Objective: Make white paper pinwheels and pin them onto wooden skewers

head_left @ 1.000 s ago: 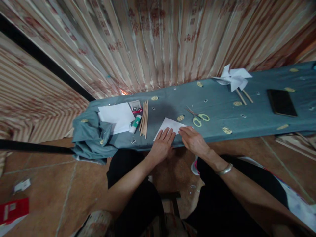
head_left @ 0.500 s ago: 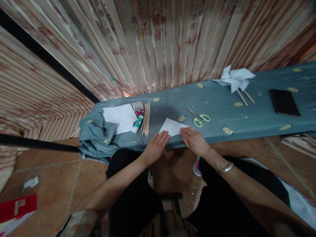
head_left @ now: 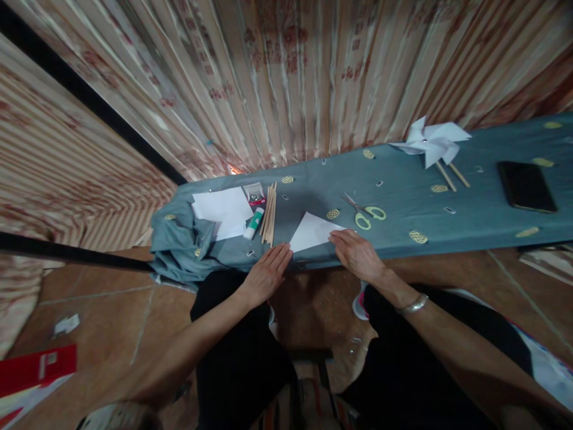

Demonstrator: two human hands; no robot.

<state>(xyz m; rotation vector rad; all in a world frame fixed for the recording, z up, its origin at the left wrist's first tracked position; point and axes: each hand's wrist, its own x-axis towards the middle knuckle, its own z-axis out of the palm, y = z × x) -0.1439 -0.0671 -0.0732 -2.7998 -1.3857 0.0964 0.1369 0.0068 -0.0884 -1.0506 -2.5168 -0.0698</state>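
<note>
A white sheet of paper folded into a triangle (head_left: 311,232) lies near the front edge of the cloth-covered bench. At its left corner, my left hand (head_left: 267,273) rests with fingers stretched out flat, the tips touching the paper. My right hand (head_left: 356,254) has its fingers closed on the right corner, and the thumb is hidden. Just beyond that hand lie scissors (head_left: 363,214) with light green handles, blades apart. To the left of the folded paper are several thin wooden sticks (head_left: 269,215) and a green and white glue stick (head_left: 254,224).
White paper sheets (head_left: 224,209) and a small box of metal bits (head_left: 254,194) lie at the left of the bench (head_left: 394,185). White paper pinwheels (head_left: 432,142) on sticks and a black phone (head_left: 527,186) are at the right. A curtain (head_left: 277,89) hangs behind.
My left hand has slid left and toward me, from on top of the paper to its left corner. My right hand stays at the right corner. The view has shifted slightly.
</note>
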